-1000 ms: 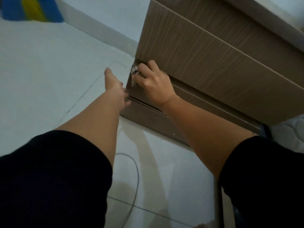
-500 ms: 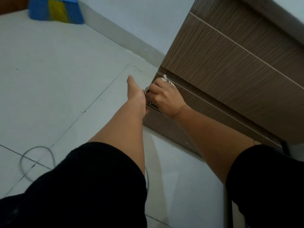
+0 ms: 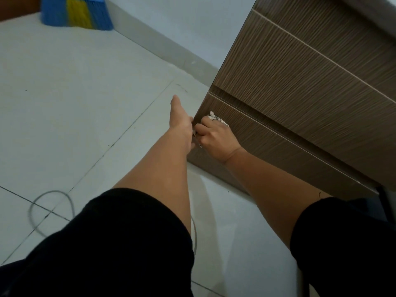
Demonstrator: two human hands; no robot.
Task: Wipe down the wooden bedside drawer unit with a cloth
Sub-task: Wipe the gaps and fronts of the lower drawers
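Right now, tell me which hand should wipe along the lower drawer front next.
Right. The right hand already grips the crumpled pale cloth against the brown wood-grain drawer unit, at its left corner. The left hand holds no cloth I can see and sits at the unit's side edge.

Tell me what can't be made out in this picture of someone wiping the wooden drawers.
Head view only:
- Cloth: mostly hidden inside the right hand; only scraps show.
- Left hand: its fingers are hidden behind the drawer unit's corner.
- Drawer unit: top and right end cut off by the frame edge.
- Broom: handle cut off at the top edge.
- Cable: partly covered by the black sleeve.
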